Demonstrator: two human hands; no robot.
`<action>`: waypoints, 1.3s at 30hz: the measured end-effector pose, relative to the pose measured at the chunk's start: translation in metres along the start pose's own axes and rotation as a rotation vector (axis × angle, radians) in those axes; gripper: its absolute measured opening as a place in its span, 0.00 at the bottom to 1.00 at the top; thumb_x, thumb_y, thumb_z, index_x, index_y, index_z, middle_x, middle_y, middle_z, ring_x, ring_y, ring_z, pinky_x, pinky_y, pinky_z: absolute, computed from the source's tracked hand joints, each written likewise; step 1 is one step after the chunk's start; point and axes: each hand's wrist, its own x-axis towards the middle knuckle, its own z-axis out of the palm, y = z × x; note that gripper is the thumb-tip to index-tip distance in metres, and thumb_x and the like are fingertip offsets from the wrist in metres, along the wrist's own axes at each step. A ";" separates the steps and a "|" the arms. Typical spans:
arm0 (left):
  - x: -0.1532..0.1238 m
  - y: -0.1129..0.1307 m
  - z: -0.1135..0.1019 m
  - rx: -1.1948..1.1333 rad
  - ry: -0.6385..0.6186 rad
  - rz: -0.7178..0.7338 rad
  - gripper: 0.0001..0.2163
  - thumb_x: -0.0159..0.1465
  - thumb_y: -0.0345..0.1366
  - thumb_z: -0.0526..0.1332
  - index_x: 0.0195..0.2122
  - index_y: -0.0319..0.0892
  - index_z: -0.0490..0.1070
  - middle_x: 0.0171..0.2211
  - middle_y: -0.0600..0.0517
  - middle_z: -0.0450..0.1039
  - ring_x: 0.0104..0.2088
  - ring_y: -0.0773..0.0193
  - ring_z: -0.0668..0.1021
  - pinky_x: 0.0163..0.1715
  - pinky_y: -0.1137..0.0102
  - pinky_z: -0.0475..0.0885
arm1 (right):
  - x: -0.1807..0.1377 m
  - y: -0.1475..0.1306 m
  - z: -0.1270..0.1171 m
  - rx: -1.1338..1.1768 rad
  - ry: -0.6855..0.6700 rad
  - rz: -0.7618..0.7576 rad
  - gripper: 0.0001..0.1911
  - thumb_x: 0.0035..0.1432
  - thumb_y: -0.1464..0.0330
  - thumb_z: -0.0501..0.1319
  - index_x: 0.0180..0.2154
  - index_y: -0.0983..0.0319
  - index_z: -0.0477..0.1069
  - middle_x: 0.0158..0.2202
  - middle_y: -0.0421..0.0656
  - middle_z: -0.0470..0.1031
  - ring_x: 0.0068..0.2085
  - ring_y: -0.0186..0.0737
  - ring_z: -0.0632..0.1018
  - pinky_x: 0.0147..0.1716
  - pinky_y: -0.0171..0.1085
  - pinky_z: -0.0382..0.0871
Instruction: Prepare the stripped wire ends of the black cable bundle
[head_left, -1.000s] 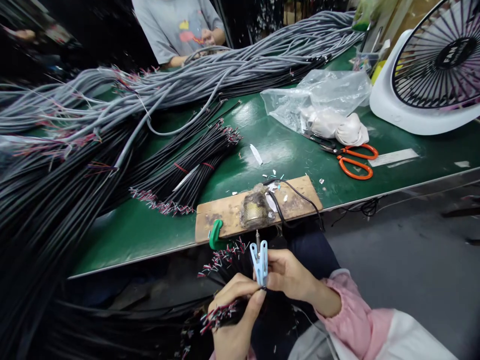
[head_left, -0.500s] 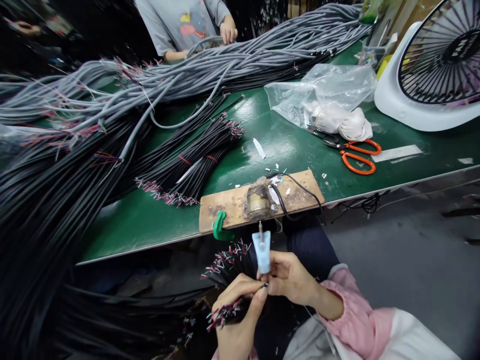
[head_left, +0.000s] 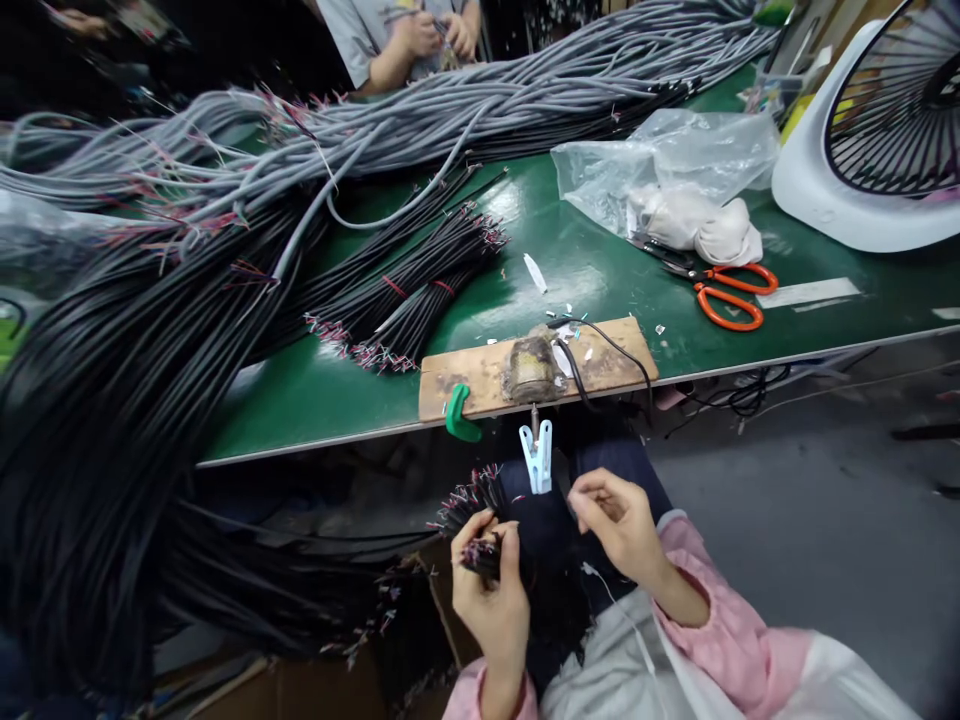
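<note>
My left hand (head_left: 491,600) is closed around a bundle of black wires (head_left: 480,552) with stripped red and white tips, held over my lap. More tips of that bundle (head_left: 469,495) fan out just above it. My right hand (head_left: 619,520) hovers to the right with its fingers loosely curled and apart, and I see nothing in it. A light blue clip (head_left: 538,455) sits between my hands and the table edge, just below a metal pin (head_left: 534,415), free of both hands. The pin sticks out from a small brown device (head_left: 531,368) on a wooden board (head_left: 607,362).
A green clamp (head_left: 461,415) fixes the board to the green table (head_left: 322,400). On the table lie a black wire bundle (head_left: 405,295), grey cables (head_left: 450,120), orange scissors (head_left: 724,295), a plastic bag (head_left: 675,165) and a white fan (head_left: 877,130). Another person's hands (head_left: 427,30) work at the far side.
My right hand has let go of the blue clip and moved right. My left hand has drawn the wire bundle down and away from the clip. The view has tilted downward.
</note>
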 end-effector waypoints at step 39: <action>0.009 0.043 -0.020 -0.025 -0.395 0.111 0.09 0.64 0.36 0.65 0.28 0.41 0.76 0.25 0.52 0.75 0.26 0.62 0.78 0.28 0.71 0.74 | -0.007 -0.012 0.010 -0.328 -0.168 -0.323 0.09 0.64 0.69 0.61 0.32 0.63 0.78 0.25 0.43 0.74 0.27 0.36 0.73 0.28 0.35 0.67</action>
